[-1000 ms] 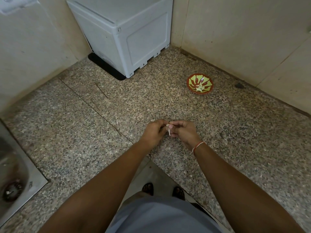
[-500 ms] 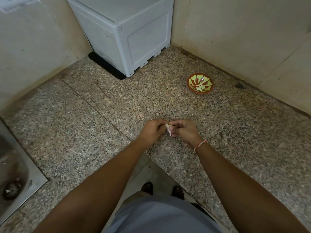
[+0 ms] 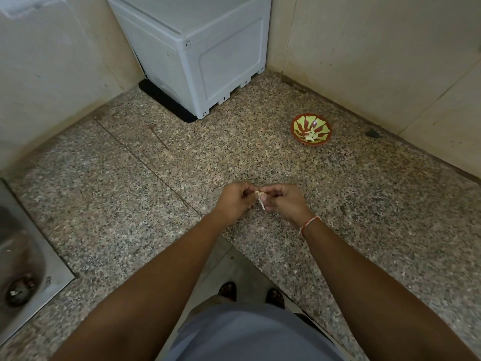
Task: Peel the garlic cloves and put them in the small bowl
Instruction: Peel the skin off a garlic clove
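Note:
Over the speckled granite counter, my left hand (image 3: 234, 201) and my right hand (image 3: 282, 201) meet fingertip to fingertip. Both pinch one small pale garlic clove (image 3: 260, 198), and a strip of its skin hangs down between them. My fingers hide most of the clove. The small bowl (image 3: 302, 131), red-brown with a green leaf pattern, stands far to the back right, near the wall. A few peeled garlic cloves (image 3: 311, 135) lie inside it.
A white plastic box (image 3: 197, 56) on a black mat fills the back corner. A steel sink (image 3: 23, 261) with a drain is set into the counter at the far left. Tiled walls close the back and right. A dark chip (image 3: 372, 133) lies by the right wall.
My hands have stayed in the same spot with small finger movements on the clove. The hanging skin strip shows a little longer now.

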